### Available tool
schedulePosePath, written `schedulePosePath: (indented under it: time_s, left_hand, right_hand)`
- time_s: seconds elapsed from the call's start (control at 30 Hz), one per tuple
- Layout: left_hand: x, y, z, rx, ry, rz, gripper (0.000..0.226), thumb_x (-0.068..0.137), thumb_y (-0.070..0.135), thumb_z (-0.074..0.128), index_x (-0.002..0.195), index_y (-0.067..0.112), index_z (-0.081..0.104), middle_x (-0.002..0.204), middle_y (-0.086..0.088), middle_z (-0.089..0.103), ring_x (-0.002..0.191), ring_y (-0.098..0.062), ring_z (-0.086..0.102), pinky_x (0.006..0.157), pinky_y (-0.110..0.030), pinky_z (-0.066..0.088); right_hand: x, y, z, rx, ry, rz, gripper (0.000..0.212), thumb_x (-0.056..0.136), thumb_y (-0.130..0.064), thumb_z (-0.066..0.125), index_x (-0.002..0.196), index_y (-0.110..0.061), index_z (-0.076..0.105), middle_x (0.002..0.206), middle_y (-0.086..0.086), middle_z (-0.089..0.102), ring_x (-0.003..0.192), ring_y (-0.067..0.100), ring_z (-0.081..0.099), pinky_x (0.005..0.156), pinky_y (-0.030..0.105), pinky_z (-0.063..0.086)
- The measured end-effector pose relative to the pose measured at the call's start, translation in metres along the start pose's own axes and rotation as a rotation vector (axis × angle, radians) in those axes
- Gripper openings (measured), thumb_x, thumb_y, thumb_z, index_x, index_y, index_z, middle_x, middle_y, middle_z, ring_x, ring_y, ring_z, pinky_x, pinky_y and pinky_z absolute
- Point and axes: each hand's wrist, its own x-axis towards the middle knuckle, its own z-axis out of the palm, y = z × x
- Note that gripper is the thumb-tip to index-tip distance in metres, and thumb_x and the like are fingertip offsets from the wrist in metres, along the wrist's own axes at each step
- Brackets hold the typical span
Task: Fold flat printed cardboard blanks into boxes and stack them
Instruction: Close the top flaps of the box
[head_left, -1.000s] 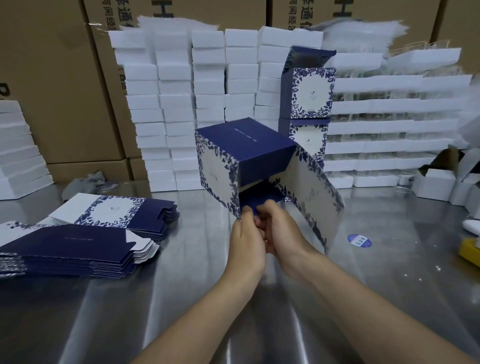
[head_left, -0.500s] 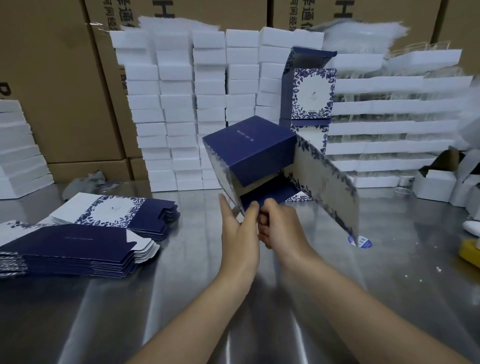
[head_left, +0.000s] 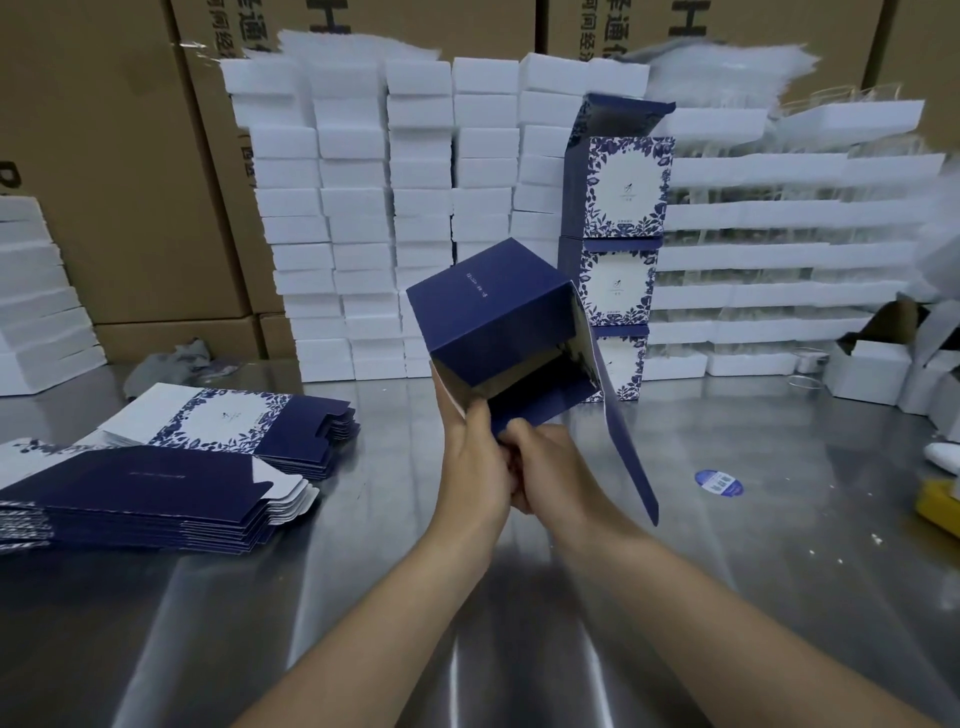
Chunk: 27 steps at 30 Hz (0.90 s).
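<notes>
Holding: the left hand (head_left: 475, 467) grips the lower left wall of the half-folded box (head_left: 488, 306), thumb in front; the right hand (head_left: 556, 467) has curled fingers pinching the box's dark blue inner flap.
Box position: raised above the steel worktop (head_left: 363, 597), tilted, its open end facing the person.
Loose panel: a long flap (head_left: 628, 457) hangs down to the right of the hands.
Finished stack: three printed boxes (head_left: 621, 280) stand one on another just behind, the top lid open.
Blanks: two piles of flat blanks (head_left: 156, 488) lie on the worktop at left.
Background: white boxes (head_left: 363, 208) stacked against brown cartons (head_left: 130, 182).
</notes>
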Motion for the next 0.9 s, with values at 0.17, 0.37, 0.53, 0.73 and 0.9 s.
schedulePosePath:
  time_s: [0.17,0.37,0.53,0.73,0.9]
  left_hand:
    - [0.003,-0.003,-0.003,0.009,0.024,-0.020,0.018,0.108,0.038,0.034,0.104,0.030,0.050,0.049,0.014,0.054,0.038,-0.002,0.051,0.037,-0.016,0.036]
    - [0.005,-0.002,-0.003,0.010,0.021,-0.006,0.034,0.108,0.046,0.037,0.130,0.024,0.049,0.068,0.010,0.065,0.046,-0.003,0.057,0.038,-0.019,0.040]
    - [0.012,0.002,-0.016,-0.062,0.086,0.041,0.038,0.110,0.040,0.038,0.147,0.037,0.041,0.103,-0.004,0.079,0.068,-0.015,0.073,0.046,-0.026,0.051]
    - [0.028,0.010,-0.034,0.004,0.140,-0.096,0.032,0.112,0.042,0.038,0.141,0.043,0.052,0.121,0.004,0.074,0.107,-0.021,0.074,0.075,-0.036,0.060]
    - [0.034,0.011,-0.049,0.036,0.120,-0.215,0.030,0.109,0.035,0.048,0.137,0.036,0.058,0.115,-0.003,0.076,0.100,-0.021,0.074,0.080,-0.040,0.064]
  right_hand:
    - [-0.003,0.003,0.004,-0.213,-0.061,-0.038,0.035,0.084,-0.037,0.046,0.057,-0.022,0.063,0.055,0.000,0.057,0.055,0.009,0.053,0.052,0.026,0.044]
    - [-0.002,-0.006,0.002,-0.023,-0.081,0.025,0.037,0.094,-0.034,0.053,0.075,-0.004,0.061,0.068,0.014,0.059,0.052,0.008,0.060,0.050,0.021,0.044]
    - [0.004,-0.001,-0.007,-0.118,-0.198,0.031,0.044,0.097,-0.055,0.062,0.082,-0.015,0.072,0.068,-0.001,0.071,0.054,0.011,0.063,0.047,0.021,0.043]
    - [0.022,0.016,-0.036,-0.562,-0.076,-0.003,0.031,0.087,-0.052,0.074,0.106,-0.029,0.064,0.080,-0.003,0.074,0.071,0.014,0.073,0.060,0.026,0.054]
    - [0.034,0.024,-0.064,-0.751,0.117,-0.081,0.062,0.094,-0.026,0.074,0.148,-0.026,0.045,0.107,0.002,0.069,0.092,0.023,0.065,0.091,0.035,0.052]
